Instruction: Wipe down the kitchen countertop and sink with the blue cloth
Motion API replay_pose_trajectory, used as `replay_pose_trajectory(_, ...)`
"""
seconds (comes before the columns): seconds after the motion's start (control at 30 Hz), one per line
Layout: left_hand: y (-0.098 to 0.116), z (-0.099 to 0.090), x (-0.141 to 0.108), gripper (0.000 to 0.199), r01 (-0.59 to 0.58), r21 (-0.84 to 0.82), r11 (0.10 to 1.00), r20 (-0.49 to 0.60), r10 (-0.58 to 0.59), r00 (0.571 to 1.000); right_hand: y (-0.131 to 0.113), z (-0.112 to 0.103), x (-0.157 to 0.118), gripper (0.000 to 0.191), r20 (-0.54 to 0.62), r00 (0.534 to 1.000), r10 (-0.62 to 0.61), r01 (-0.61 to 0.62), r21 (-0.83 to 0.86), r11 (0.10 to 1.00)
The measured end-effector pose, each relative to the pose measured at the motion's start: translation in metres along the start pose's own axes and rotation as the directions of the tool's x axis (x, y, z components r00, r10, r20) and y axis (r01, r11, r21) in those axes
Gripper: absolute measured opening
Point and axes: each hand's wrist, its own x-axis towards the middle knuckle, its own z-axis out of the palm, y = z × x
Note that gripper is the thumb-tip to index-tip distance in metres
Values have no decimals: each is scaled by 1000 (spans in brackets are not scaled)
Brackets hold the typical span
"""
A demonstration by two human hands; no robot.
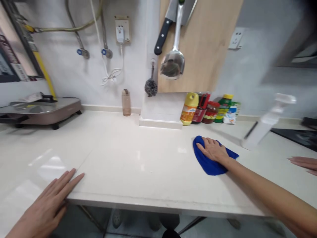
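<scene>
My right hand (215,150) presses down on a blue cloth (210,168), its fingers laid over the fabric on the white countertop (138,158). The cloth spreads out around the hand, with a corner pointing right. At the lower left, my left hand (53,198) rests at the counter's front edge, fingers stretched out and holding nothing. A white dispenser or spray bottle (264,127), slightly blurred, stands tilted in view to the right of the cloth.
Another person's hand (305,164) reaches in at the right edge. Along the wall are a pink bottle (126,105), a yellow bottle (189,109) and several condiment containers. An electric pan (56,110) sits at the left. A knife (163,36) and ladle (173,64) hang above.
</scene>
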Motion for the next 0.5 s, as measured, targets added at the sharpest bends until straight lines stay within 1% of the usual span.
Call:
replay_pose_trajectory(0.07, 5, -6, 0, 80, 12, 20, 1000, 24, -13, 1000, -28, 0, 9, 66, -5, 999, -35, 36, 13, 999)
replay_pose_trajectory(0.17, 8, -10, -2, 80, 19, 31, 999, 40, -20, 999, -79, -5, 13, 66, -14, 989, -150, 150, 35, 988)
replay_pose_trajectory(0.37, 8, 1, -6, 82, 45, 36, 998, -27, -44, 999, -189, -22, 12, 65, -29, 955, -295, 296, 90, 951)
replay_pose_trajectory(0.5, 9, 2, -6, 83, 55, 16, 998, -26, -55, 998, -252, -35, -1, 64, -61, 912, -405, 410, 148, 900)
